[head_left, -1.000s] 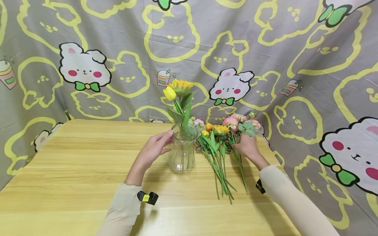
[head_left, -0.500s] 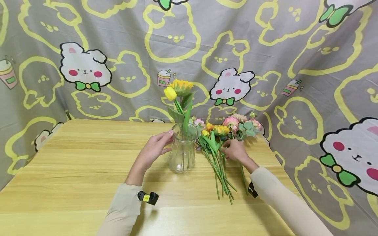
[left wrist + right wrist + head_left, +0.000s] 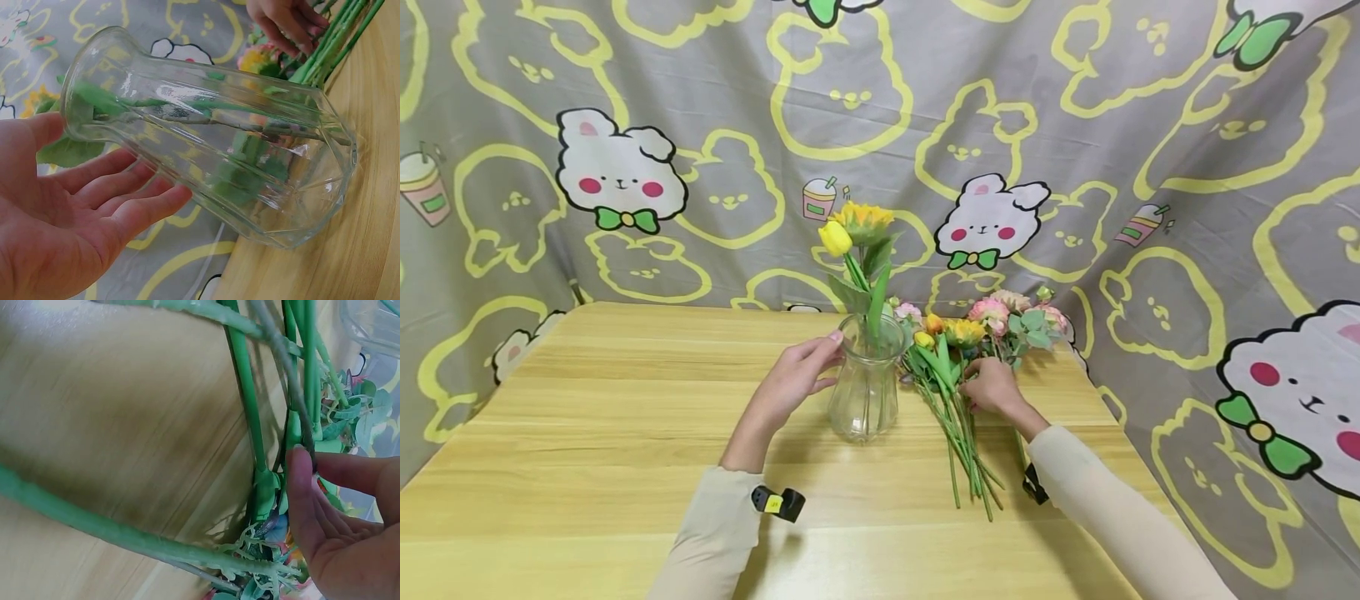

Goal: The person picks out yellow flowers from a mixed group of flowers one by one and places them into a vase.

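Observation:
A clear glass vase (image 3: pixel 863 404) stands upright on the table, holding a sunflower (image 3: pixel 862 218) and a yellow tulip (image 3: pixel 835 239). My left hand (image 3: pixel 786 379) touches the vase's left side near the neck; in the left wrist view its fingers (image 3: pixel 147 209) lie fairly straight along the glass. To the right, my right hand (image 3: pixel 996 390) is over the loose artificial flowers, just below a lying sunflower (image 3: pixel 964 333). The right wrist view has its thumb and forefinger pinching a thin grey-green flower stem (image 3: pixel 289 375); that stem's bloom is hidden there.
Pink flowers (image 3: pixel 990 315) with leaves lie at the back right, beside a small yellow tulip (image 3: pixel 923 340) and an orange bloom (image 3: pixel 933 323). Several green stems (image 3: pixel 962 454) point towards the table's front. A patterned grey curtain (image 3: pixel 730 92) hangs behind the wooden table (image 3: pixel 625 467).
My right hand has moved left, from the pink flowers to the stems below the lying sunflower, where it now pinches one. The left hand has stayed at the vase.

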Demonstrator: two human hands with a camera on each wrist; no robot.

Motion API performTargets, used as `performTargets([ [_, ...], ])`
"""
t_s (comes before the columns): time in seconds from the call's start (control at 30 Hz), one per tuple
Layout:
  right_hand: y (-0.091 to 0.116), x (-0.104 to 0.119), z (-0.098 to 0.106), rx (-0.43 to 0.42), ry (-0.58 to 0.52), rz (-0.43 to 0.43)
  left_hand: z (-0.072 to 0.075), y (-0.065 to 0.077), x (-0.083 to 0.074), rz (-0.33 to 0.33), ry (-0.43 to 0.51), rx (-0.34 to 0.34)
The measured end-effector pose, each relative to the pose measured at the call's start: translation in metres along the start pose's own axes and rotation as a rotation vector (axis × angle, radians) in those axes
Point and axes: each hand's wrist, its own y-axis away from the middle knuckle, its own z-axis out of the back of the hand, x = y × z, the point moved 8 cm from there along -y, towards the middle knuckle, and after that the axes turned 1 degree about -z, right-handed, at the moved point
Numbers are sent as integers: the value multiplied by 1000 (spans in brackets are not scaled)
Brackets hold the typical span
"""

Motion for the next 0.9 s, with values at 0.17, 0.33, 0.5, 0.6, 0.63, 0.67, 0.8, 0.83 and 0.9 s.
performTargets([
  [0.17, 1, 1, 7, -22, 14, 2, -1, 0, -1, -5, 3, 4],
  [0.33, 3, 4, 14, -27, 4, 15, 0, -1, 0, -3, 2, 2],
  [0.5, 3, 8, 22, -38, -18, 25, 1, -1, 0, 1, 4, 0],
  [0.6, 3, 10, 26, -54, -26, 28, 0, -1, 1, 2, 6, 0],
  [0.63, 4, 11, 28, -63, -29, 34, 0, 0, 1, 3, 6, -2],
  [0.67, 4, 13, 30, -71, -29, 34, 0, 0, 1, 3, 7, -2],
  [0.8, 7, 19, 37, -101, -23, 38, 0, 0, 0, 4, 7, -3],
  [0.83, 7, 20, 38, -104, -29, 38, 0, 0, 0, 4, 6, -4],
  [0.9, 8, 22, 40, -100, -52, 31, 0, 0, 0, 4, 5, -5],
])
